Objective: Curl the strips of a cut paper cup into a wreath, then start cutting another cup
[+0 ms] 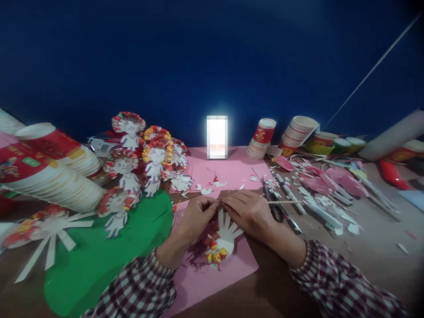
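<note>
My left hand and my right hand meet over the pink sheet, fingertips pinched together at the tip of a strip on a cut paper cup. White strips fan out from the cup's round base, and red and yellow curled pieces sit along its near side. A thin wooden stick sticks out to the right from my right hand; its other end is hidden by the fingers. Dark thread-like scraps lie left of the cup. Exactly how the strip and stick meet is hidden.
Paper dolls with curled red and yellow rims stand at left, by a green mat. Stacked paper cups lean far left; more cups stand at back. Scissors, pens and paper scraps lie right. A blurred bright screen stands behind.
</note>
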{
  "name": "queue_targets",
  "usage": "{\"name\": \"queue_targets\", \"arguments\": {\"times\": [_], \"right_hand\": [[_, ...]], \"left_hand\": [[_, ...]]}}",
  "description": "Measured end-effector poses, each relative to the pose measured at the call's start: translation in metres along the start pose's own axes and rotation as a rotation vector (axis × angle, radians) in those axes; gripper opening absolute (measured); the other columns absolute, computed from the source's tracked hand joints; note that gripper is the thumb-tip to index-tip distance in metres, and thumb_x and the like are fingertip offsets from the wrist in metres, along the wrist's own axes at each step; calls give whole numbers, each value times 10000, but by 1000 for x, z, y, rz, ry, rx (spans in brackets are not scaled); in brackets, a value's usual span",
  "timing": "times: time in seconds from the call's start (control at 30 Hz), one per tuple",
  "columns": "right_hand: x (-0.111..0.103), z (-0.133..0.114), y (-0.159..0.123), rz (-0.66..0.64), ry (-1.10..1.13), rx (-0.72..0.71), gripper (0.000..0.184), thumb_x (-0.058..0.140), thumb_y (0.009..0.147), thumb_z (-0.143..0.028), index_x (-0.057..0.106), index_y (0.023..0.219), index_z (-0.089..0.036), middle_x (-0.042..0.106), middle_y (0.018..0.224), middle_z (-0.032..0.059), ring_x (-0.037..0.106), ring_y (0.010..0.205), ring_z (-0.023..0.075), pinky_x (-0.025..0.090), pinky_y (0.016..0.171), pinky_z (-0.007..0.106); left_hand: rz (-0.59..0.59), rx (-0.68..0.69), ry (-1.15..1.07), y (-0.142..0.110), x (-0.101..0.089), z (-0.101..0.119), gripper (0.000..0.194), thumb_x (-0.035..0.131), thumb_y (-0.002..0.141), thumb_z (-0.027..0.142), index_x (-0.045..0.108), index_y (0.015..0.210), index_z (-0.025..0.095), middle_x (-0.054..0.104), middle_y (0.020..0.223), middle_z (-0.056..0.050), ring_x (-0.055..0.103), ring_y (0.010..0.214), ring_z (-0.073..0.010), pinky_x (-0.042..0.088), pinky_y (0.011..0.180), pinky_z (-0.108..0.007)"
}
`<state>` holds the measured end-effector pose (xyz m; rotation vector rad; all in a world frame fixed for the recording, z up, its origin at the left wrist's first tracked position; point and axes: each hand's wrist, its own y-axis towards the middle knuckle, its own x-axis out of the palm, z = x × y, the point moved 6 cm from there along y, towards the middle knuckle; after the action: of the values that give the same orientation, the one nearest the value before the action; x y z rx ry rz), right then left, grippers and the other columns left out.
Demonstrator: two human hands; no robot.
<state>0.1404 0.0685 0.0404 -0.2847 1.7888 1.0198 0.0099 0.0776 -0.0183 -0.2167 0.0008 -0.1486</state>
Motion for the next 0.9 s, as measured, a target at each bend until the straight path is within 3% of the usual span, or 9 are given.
{"name": "queue_targets", "arguments": {"times": [0.4, 0.6, 0.9], "right_hand": [[-5, -2, 3, 21, 7, 2, 146, 501, 877, -199, 643, 885, -170, 675, 827, 43, 592, 794, 148, 464, 741, 270], [-3, -1, 4, -1, 38, 3, 150, 502, 875, -188, 636, 940, -174, 679, 885, 53, 595, 844, 156, 464, 778, 284], [-3, -2, 5, 7, 13, -26, 129, 518, 864, -165, 641, 904, -157, 653, 822, 56, 556, 789, 166, 455, 748, 281]], "left_hand": [[-12, -43, -75, -2, 3, 5, 283, 694, 687, 357, 639, 832, 121, 509, 545, 47, 453, 438, -65, 402, 430, -190], [-25, 68, -51, 0, -2, 6, 439, 664, 728, 305, 499, 1109, 164, 589, 672, 30, 524, 504, -82, 437, 481, -194], [-45, 33, -42, 2, 2, 1, 434, 667, 717, 276, 542, 1111, 143, 624, 746, -15, 540, 567, -90, 429, 490, -187]]}}
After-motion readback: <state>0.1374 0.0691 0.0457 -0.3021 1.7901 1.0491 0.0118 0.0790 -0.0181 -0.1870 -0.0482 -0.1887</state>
